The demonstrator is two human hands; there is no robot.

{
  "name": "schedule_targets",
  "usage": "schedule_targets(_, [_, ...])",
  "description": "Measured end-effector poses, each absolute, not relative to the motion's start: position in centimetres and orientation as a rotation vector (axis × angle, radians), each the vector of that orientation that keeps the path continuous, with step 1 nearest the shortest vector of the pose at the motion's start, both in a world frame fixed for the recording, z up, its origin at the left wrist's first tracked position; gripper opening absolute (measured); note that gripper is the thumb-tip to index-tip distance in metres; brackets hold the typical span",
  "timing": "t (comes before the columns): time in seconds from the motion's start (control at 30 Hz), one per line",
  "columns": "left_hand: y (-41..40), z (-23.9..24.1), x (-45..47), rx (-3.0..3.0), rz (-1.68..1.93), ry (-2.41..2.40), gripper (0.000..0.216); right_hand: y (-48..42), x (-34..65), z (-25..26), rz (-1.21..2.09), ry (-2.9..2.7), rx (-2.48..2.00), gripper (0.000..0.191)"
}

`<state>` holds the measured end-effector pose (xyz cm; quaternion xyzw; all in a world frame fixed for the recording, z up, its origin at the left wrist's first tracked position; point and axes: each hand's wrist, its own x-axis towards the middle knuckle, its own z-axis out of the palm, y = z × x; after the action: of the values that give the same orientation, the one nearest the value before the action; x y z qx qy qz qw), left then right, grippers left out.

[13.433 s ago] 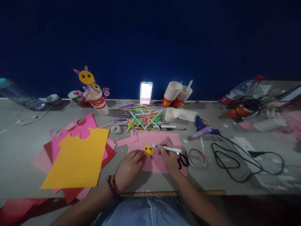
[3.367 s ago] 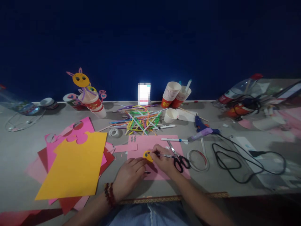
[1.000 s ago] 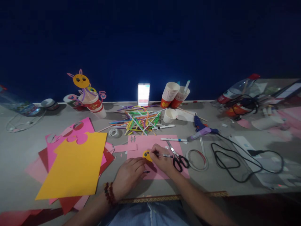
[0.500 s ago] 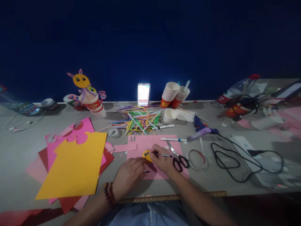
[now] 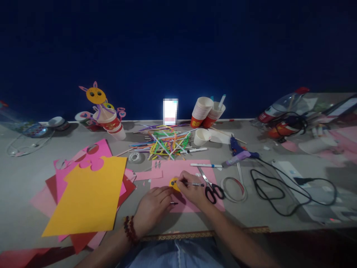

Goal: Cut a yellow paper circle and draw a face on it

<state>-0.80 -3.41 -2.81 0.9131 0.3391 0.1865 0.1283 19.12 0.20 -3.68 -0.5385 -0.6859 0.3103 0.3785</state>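
A small yellow round cutout (image 5: 174,183) lies on a pink paper sheet (image 5: 178,169) in front of me. My right hand (image 5: 192,190) is closed on a dark pen (image 5: 195,184), its tip on the cutout. My left hand (image 5: 152,208) rests beside the cutout with curled fingers, its fingertips at the cutout's near edge. A small dark object, perhaps a pen cap (image 5: 174,203), pokes out from it. Black-handled scissors (image 5: 212,190) lie just right of my right hand. A white marker (image 5: 206,165) lies on the sheet's far edge.
A yellow sheet (image 5: 86,197) tops a stack of pink and red paper at left. Coloured straws (image 5: 167,143), stacked paper cups (image 5: 208,111), a glue gun (image 5: 240,152) with black cable (image 5: 279,193), a tape ring (image 5: 233,189) and a decorated cup (image 5: 110,119) lie farther off.
Since 13.4 s ago the white marker has been laid down and my right hand now grips a dark pen. Over the last second nothing has visibly moved.
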Motion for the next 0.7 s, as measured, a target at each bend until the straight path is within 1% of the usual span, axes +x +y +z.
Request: schedule_targets(0.7, [-3.35, -2.78, -0.8, 2.677, 0.584, 0.976, 0.016, 0.03, 19.1, -3.72, 0.774, -1.73, -1.378, 0.017])
